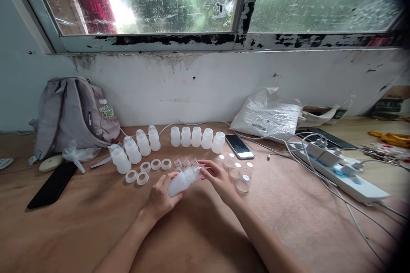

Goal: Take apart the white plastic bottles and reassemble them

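Observation:
A frosted white baby bottle [180, 183] lies tilted between my hands, its clear top pointing up and to the right. My left hand [160, 194] is wrapped round the bottle's body. The fingers of my right hand [220, 178] are closed on the clear top end. Just behind the bottle sit several clear nipples [186, 162], partly hidden by my hands. White screw rings [156, 164] lie to the left of them. Several clear caps [242, 184] stand to the right of my right hand.
Capped bottles [132, 150] stand at the back left, open-necked bottles [196, 136] at the back centre. A phone [239, 146] lies beside them. Further right are a power strip [346, 175] with cables and a plastic bag [269, 113]. A backpack [68, 115] and a black object [52, 185] occupy the left.

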A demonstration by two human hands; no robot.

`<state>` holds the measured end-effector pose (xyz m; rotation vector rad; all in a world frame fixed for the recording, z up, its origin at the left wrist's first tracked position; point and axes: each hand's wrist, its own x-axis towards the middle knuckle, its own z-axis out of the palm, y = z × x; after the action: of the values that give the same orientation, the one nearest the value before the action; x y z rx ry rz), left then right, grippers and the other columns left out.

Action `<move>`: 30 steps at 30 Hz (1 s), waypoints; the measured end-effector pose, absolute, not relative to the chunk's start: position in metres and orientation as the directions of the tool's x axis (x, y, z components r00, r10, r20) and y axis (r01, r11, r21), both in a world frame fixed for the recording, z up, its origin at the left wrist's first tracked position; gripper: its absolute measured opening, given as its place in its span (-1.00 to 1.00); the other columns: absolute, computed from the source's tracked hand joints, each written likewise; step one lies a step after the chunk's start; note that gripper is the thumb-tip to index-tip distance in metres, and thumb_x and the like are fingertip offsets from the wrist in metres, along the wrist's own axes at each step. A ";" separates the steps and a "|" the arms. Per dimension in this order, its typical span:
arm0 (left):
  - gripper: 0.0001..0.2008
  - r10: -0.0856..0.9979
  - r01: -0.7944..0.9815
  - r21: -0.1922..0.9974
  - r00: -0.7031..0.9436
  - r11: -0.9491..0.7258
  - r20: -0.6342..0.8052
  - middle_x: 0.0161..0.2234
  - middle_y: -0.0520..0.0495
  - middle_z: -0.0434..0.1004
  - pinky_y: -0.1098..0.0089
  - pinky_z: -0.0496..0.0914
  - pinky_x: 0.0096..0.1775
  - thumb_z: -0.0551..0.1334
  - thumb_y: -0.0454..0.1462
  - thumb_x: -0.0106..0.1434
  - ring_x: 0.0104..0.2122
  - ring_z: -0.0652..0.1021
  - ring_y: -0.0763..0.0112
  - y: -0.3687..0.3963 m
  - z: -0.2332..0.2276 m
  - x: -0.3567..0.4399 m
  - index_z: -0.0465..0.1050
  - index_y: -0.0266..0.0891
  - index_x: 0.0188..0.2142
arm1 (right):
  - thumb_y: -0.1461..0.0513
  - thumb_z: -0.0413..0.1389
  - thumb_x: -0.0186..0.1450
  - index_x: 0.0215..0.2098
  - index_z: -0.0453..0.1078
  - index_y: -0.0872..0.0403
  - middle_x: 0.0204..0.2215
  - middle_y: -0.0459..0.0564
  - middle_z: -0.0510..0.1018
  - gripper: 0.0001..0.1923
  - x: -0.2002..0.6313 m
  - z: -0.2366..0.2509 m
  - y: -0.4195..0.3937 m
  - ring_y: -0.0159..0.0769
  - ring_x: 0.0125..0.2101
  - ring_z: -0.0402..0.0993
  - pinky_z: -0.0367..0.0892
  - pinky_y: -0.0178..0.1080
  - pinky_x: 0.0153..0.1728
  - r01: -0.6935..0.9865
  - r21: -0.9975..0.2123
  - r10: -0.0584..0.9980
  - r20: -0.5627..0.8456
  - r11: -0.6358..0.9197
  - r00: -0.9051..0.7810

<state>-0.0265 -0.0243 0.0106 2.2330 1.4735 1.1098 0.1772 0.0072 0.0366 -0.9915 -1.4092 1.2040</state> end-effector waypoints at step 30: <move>-0.55 0.770 0.509 0.581 0.472 -0.636 0.429 -0.19 -0.10 0.44 0.32 0.37 -0.19 0.24 -0.21 -0.02 -0.22 0.46 0.28 -0.032 0.024 -0.029 0.30 -0.18 -0.09 | -0.08 -0.08 0.18 -0.51 0.41 0.13 -0.52 -0.02 0.47 -0.52 0.169 0.025 0.004 -0.39 -0.58 0.32 0.14 -0.37 -0.62 -0.348 -0.841 0.858 -0.232 -0.413 -0.458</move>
<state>-0.0292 -0.0317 0.0240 2.3512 1.0736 0.9646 0.1686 0.0042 0.0246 -0.8678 -0.9463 1.9493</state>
